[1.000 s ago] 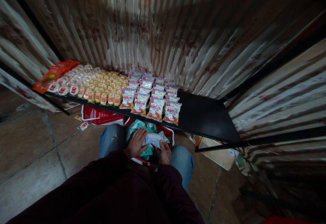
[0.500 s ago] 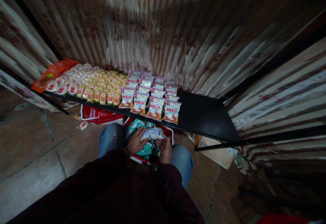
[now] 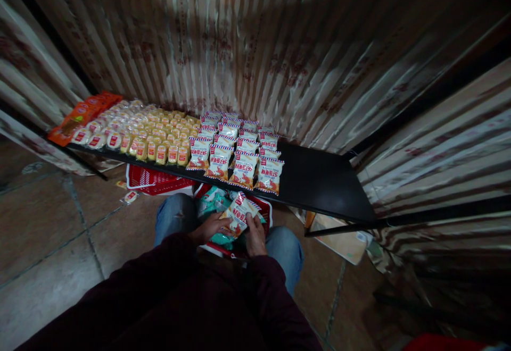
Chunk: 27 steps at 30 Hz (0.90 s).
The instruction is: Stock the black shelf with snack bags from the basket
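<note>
Between my knees, a white and orange snack bag (image 3: 238, 217) with a striped top edge is held in both hands, its printed front facing up. My left hand (image 3: 211, 227) grips its left side, and my right hand (image 3: 255, 235) has the right side with the thumb on top. Below the bag stands a red basket (image 3: 268, 214) containing several green packets (image 3: 217, 202), partly hidden by the bag and my hands. Just beyond, matching snack bags (image 3: 244, 169) stand in rows on a black shelf (image 3: 319, 181).
Left of the bags, the shelf carries yellow wrapped cakes (image 3: 162, 153), white round wrapped cakes (image 3: 114, 139) and orange packets (image 3: 82, 119). Another red basket (image 3: 157, 181) sits under the shelf, near a dropped packet (image 3: 130, 197) on the floor. A pale board (image 3: 339, 242) lies beneath the shelf's right end.
The snack bag has been turned from its back to its printed front and tilted up. Both hands have shifted their grip on it. Things on the shelf look the same.
</note>
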Motion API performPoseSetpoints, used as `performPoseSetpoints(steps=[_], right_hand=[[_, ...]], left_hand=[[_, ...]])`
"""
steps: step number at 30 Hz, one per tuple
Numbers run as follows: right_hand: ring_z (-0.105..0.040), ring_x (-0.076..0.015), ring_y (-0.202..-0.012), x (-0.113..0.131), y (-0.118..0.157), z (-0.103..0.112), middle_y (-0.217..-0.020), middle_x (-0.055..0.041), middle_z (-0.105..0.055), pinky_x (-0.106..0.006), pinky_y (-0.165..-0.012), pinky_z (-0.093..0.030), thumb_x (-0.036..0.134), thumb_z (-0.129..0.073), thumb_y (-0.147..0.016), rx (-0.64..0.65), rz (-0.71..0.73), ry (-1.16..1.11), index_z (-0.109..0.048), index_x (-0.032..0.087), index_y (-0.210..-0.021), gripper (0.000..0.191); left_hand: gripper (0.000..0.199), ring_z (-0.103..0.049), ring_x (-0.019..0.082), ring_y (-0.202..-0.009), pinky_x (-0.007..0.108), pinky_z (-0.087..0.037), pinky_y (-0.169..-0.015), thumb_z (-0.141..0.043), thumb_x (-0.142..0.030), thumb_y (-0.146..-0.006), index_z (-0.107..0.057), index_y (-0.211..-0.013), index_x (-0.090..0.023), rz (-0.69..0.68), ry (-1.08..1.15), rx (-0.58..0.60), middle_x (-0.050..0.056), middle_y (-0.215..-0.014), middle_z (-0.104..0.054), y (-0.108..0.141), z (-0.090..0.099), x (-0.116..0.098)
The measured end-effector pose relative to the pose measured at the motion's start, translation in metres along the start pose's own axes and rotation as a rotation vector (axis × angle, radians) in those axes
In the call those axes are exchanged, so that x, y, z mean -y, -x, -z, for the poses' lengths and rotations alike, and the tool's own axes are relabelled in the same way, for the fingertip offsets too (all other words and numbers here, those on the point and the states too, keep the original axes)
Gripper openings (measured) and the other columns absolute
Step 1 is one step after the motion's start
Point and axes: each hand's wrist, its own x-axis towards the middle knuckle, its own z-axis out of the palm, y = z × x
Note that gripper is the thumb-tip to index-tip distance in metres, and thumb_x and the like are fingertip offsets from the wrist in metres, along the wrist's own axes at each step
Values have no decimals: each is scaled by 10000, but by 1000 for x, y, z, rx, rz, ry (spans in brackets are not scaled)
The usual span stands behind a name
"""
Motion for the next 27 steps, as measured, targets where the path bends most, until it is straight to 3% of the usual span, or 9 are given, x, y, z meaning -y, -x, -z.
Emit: performPoseSetpoints(steps=[5, 11, 18, 22, 27], right_hand=[[-703, -226, -748, -3, -1, -2, -883, -46, -742, -345, -668, -574, 503, -781, -612, -103, -32, -70, -629, 182, -1047, 562], [-700, -218, -723, -3, -2, -3, -838, -25, -743, -328, -647, -576, 508, -798, -581, -139, -29, -9, -641, 201, -984, 530], [-686, -229, -833, 2, -2, 0, -917, -36, -740, -332, -747, -555, 522, -754, -633, -151, 97, 236, -661, 211, -985, 479], [-679, -225, -837, 10, 2, -3, -922, -39, -735, -323, -737, -544, 541, -703, -689, -93, 138, 262, -649, 216, -989, 445], [-668, -219, -757, 8, 0, -5, -853, -46, -729, -316, -665, -535, 645, -626, -714, -154, 109, 257, -649, 206, -980, 514]], left_hand=[[608, -680, 229, -898, 337, -559, -742, -716, -611, -671, -640, -1039, -134, 56, -77, 31, 104, -980, -718, 5, 2, 8], [611, -640, 238, -996, 370, -476, -934, -783, -552, -632, -629, -1078, -163, -152, -44, -20, 95, -1088, -684, -3, -3, 5], [624, -650, 221, -886, 362, -510, -830, -776, -521, -653, -580, -1115, -150, -176, -54, -38, 95, -1034, -675, -8, -21, 0], [607, -655, 229, -879, 342, -515, -796, -803, -499, -620, -593, -1065, -143, -169, -67, -125, 93, -1005, -683, -5, -26, 3], [593, -667, 222, -820, 338, -520, -770, -825, -508, -575, -622, -992, -140, -154, 77, -181, 88, -936, -703, -1, -32, 1]])
